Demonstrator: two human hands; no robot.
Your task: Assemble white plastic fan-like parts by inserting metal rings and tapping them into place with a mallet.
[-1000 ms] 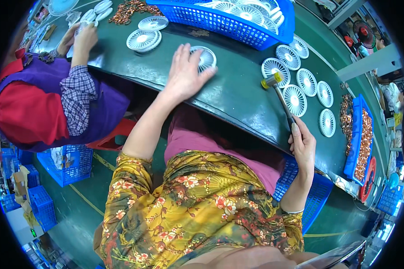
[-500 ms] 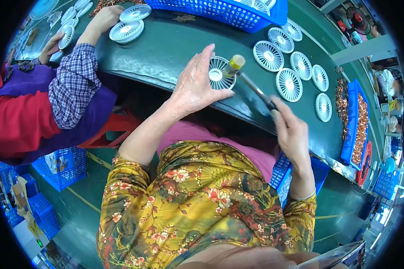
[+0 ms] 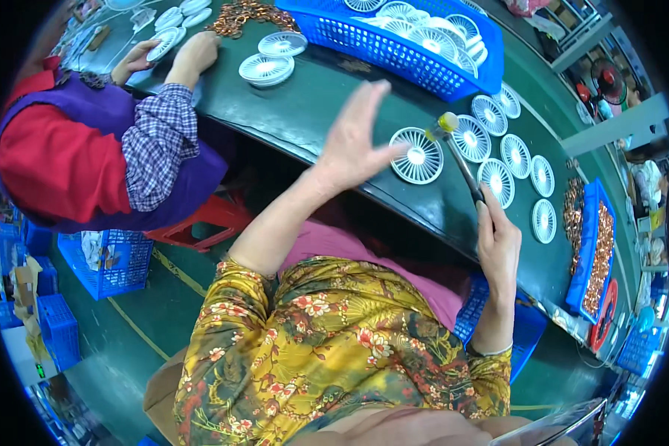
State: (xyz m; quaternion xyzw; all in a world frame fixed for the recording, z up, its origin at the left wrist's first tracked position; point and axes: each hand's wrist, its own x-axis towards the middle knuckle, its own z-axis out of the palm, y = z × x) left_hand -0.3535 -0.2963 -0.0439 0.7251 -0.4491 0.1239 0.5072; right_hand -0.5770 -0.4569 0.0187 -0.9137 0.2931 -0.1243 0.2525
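Observation:
My right hand [image 3: 500,241] is closed round the dark grip of a small hammer [image 3: 464,165]. The hammer's yellowish head is over the upper right rim of a white spoked plastic wheel [image 3: 418,157], which lies flat near the table's front edge. To the left of that wheel, my left hand [image 3: 349,152] is raised with fingers spread and holds nothing. Its thumb tip overlaps the wheel's left rim; whether it touches cannot be told. Several more white spoked wheels [image 3: 515,156] lie to the right, some close behind the hammer.
A blue crate [image 3: 394,53] full of white wheels stands at the back. On the right, a blue tray [image 3: 589,245] holds small copper-coloured parts. A co-worker at the left has a hand [image 3: 195,56] near stacked wheels [image 3: 266,70] and copper-coloured parts [image 3: 249,18].
The view has shifted, so the table appears farther right and lower. My left hand has drawn away leftward from the wheel. The hammer's handle now stands steeper, its head still by that wheel.

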